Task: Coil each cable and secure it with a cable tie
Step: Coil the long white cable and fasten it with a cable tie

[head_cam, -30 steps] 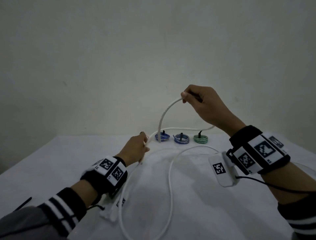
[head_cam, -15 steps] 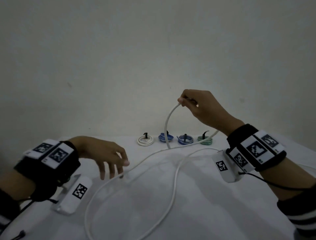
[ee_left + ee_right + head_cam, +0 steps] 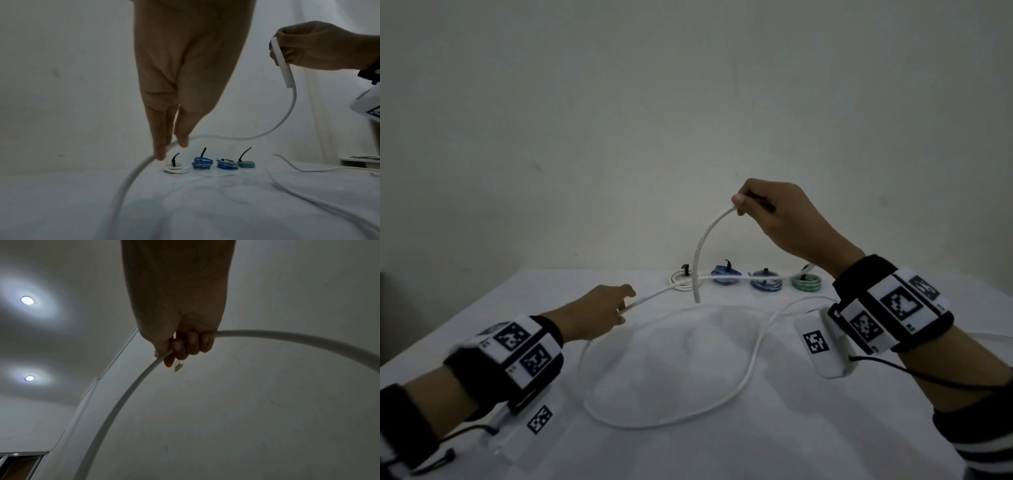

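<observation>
A long white cable (image 3: 751,356) lies in a wide loop on the white table (image 3: 756,445). My right hand (image 3: 763,209) holds one end raised above the table, and the cable arches down from its fingers. In the right wrist view the fingers (image 3: 186,345) curl round the cable (image 3: 123,399), with the plug (image 3: 178,367) sticking out below them. My left hand (image 3: 616,310) is low at centre left and pinches the cable's straight run. In the left wrist view the cable (image 3: 131,178) passes between two fingertips (image 3: 161,152).
Several coiled, tied cables stand in a row at the table's far edge by the wall: a white coil (image 3: 683,281), two blue coils (image 3: 726,275) (image 3: 765,281) and a green coil (image 3: 806,281). More white cable (image 3: 308,170) trails off to the right.
My left hand swung out to the left with its fingers spread, then came back and now pinches the cable. The right hand has stayed raised, holding the cable end.
</observation>
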